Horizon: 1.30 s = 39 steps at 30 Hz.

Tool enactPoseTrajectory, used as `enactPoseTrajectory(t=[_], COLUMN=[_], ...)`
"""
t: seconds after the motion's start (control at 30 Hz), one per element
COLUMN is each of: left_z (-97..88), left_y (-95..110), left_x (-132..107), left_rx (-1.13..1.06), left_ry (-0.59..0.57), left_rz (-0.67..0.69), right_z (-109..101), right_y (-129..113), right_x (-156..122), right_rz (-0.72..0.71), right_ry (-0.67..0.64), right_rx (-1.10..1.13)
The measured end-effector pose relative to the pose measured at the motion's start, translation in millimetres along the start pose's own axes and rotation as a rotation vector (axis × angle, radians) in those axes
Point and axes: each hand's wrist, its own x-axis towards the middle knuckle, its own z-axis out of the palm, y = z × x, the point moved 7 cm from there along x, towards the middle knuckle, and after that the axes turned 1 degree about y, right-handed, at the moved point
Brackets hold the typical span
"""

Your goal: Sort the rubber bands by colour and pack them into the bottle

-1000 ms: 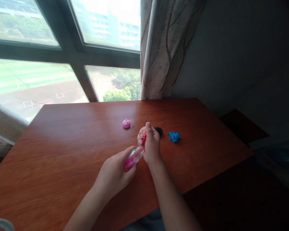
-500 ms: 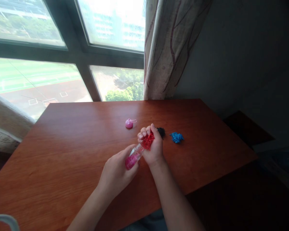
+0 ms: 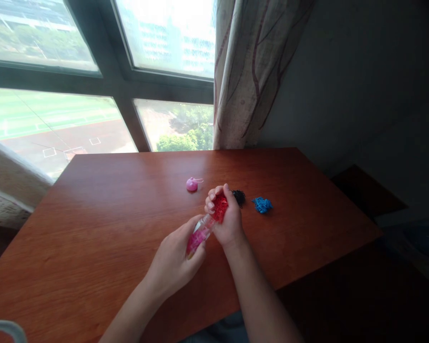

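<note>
My left hand (image 3: 175, 255) is closed round a small clear bottle (image 3: 206, 222) with pink pieces inside, and a bit of yellow-green shows near its base. The bottle's open neck points up and right, against my right palm. Cupped in my right hand (image 3: 230, 226) is a heap of red rubber bands (image 3: 220, 207), with the fingers curled round it. Just behind that hand lies a pile of black rubber bands (image 3: 239, 196), partly hidden. Farther right rests a pile of blue rubber bands (image 3: 262, 205). A pink rounded cap (image 3: 192, 185) with a thin loop sits beyond my hands.
The brown wooden table (image 3: 103, 228) reaches to a window (image 3: 171, 43) at the back. A patterned curtain (image 3: 250, 71) hangs behind its right part. A pale curved object (image 3: 7, 326) shows at the lower left.
The bottle has turned slightly in my left hand, so yellow-green now shows near its base. Both hands stay in nearly the same place, and the piles have not moved.
</note>
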Motion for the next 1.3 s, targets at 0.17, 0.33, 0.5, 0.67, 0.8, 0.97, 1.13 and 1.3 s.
enactPoseTrajectory(t=[0.17, 0.33, 0.5, 0.67, 0.8, 0.97, 1.13, 1.3], left_z=[1.8, -3.9, -7.4, -6.2, -7.5, -7.6, -4.4, -3.2], left_y=[-2.1, -4.7, -4.4, -6.3, -5.7, -6.5, -12.0, -11.7], left_x=[0.0, 0.2, 1.5, 1.6, 1.0, 0.3, -0.7, -0.3], left_rx=[-0.024, -0.057, -0.110, -0.138, -0.128, -0.145, -0.172, -0.154], left_ry=[-0.019, 0.012, 0.063, 0.091, 0.108, 0.118, 0.122, 0.122], left_rz=[-0.008, -0.082, -0.077, -0.072, -0.074, -0.065, -0.073, -0.077], right_z=[1.2, -4.8, -7.4, -4.3, -0.6, -1.3, 0.2, -1.3], right_y=[-5.9, -8.6, -6.9, -9.0, -8.3, -7.9, -7.7, -7.9], right_x=[0.2, 2.1, 1.8, -0.2, -1.0, -1.4, -1.1, -0.6], right_rz=[-0.005, -0.031, -0.024, -0.060, -0.071, -0.102, -0.117, -0.083], right_ry=[-0.028, 0.022, 0.070, 0.074, 0.044, 0.029, 0.001, 0.057], right_rx=[0.000, 0.034, 0.054, -0.040, -0.078, -0.104, -0.101, -0.092])
